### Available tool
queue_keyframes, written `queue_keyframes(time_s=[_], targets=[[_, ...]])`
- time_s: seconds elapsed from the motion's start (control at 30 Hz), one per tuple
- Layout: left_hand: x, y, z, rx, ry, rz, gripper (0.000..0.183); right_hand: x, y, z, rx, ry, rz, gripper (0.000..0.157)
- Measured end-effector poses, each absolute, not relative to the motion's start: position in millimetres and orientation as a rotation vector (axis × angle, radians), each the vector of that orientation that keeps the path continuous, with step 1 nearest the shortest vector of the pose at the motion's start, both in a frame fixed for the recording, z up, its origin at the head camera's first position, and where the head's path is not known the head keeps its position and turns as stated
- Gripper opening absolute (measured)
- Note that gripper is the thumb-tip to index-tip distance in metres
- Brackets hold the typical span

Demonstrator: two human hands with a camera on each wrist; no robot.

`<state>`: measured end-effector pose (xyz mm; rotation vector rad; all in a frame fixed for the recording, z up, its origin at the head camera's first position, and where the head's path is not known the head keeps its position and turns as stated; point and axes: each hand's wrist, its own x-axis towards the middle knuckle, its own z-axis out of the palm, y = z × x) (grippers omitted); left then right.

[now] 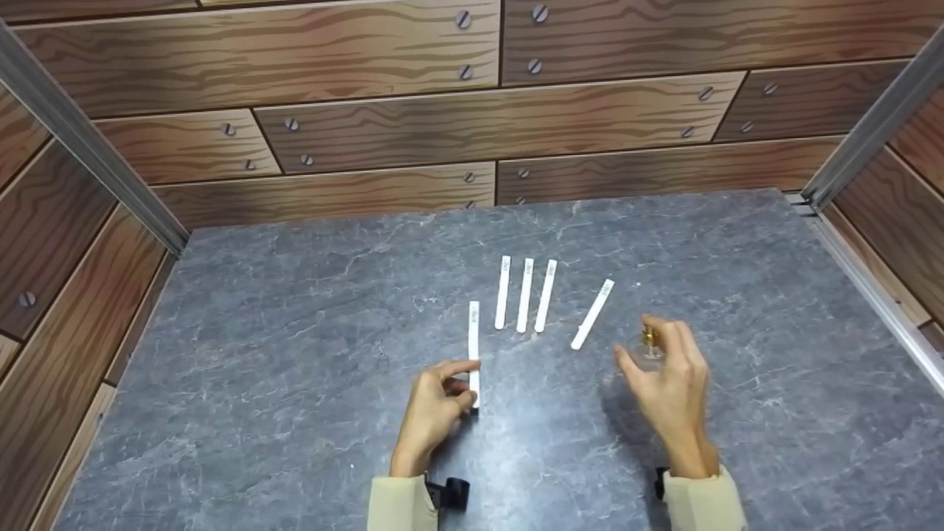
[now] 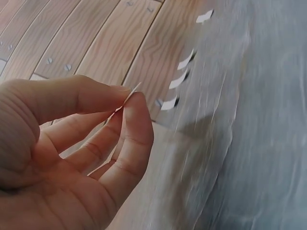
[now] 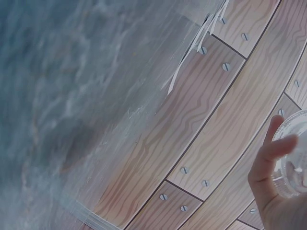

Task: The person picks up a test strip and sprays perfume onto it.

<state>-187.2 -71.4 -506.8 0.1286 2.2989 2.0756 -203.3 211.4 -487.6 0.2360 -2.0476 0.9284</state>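
My left hand pinches a white paper strip near its lower end between thumb and fingers. In the left wrist view the same paper strip shows edge-on at the fingertips. My right hand holds a small clear glass bottle with a gold-coloured part, mostly covered by the fingers in the head view. The right wrist view shows the bottle's round, ridged glass against the fingers. Between the hands, a slanted white strip lies on the table, with small dark print at its far end.
Left of the slanted strip, three more printed strips lie side by side on the grey marbled table. Wood-patterned walls stand at the back and sides, with metal rails at the corners and right edge.
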Motion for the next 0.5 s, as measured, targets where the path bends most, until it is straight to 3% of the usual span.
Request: queue_keyframes(time_s=[0.5], targets=[[-183.2, -44.1, -500.3, 0.22, 2.243, 2.033, 0.045, -202.0, 209.3, -486.4, 0.19, -2.052, 0.925, 0.047]])
